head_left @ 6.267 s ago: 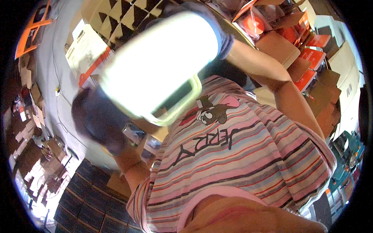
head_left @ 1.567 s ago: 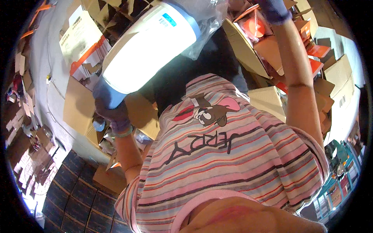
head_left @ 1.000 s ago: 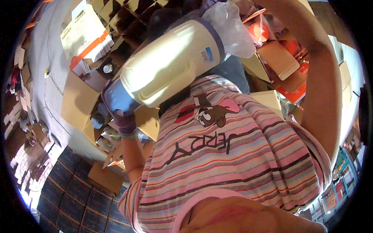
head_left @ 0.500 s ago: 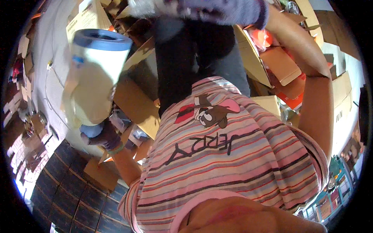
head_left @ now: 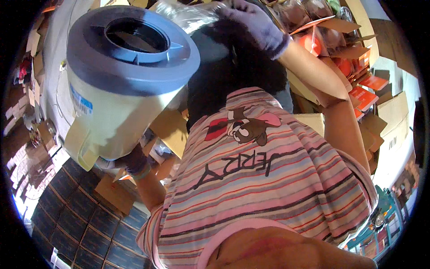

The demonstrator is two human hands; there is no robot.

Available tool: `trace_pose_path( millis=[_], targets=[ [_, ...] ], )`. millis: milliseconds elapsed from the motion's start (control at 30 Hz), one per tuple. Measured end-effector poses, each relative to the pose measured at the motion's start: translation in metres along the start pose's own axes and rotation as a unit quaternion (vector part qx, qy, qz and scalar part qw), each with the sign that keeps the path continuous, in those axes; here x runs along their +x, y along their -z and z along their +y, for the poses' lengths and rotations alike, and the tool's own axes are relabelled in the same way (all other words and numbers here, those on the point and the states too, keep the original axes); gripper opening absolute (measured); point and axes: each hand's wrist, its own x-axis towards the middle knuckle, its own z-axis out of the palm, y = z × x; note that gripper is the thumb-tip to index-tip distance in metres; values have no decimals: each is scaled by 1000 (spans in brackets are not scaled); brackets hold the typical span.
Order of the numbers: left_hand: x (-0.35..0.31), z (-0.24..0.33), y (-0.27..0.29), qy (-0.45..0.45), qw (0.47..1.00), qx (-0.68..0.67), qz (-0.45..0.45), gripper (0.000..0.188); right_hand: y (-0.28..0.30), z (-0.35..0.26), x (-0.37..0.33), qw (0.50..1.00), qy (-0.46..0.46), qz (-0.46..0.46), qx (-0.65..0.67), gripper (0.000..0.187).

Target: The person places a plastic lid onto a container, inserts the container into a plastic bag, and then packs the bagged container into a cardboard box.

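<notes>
A large pale, translucent blender jar [head_left: 121,116] fills the upper left. Its grey-blue lid [head_left: 98,71] has a dark round opening, and a handle [head_left: 83,145] sticks out on the jar's left side. My left hand [head_left: 127,162], in a dark glove, supports the jar from below at its base; the jar hides most of the fingers. At the top, my right hand [head_left: 262,27], in a light purple glove, has its fingertips closed on a crumpled clear plastic bag [head_left: 192,15]. The bag lies just beyond the lid.
Open cardboard boxes [head_left: 168,130] surround my legs. To the right, a carton holds plastic-wrapped goods and orange boxes [head_left: 363,98]. Dark stacked boxes [head_left: 74,208] stand at lower left. A blue-green metal rack [head_left: 380,228] shows at lower right.
The blender jar has come up closer and more toward the middle, its lid now tipped into view. My right hand has turned, with the plastic bag now spread beside the lid.
</notes>
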Motion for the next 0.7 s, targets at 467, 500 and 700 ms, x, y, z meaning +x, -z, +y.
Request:
trace_pose_path(
  millis=[467,500,700],
  targets=[
    [41,-121,83,-375,768,520,4,64,63,18,-178,763,17,229,-604,35],
    [41,-123,94,-374,757,535,10,67,65,16,-174,720,53,223,-655,39],
    [56,-98,66,-108,882,456,-60,73,57,-18,-116,524,330,73,-781,61]
  ],
)
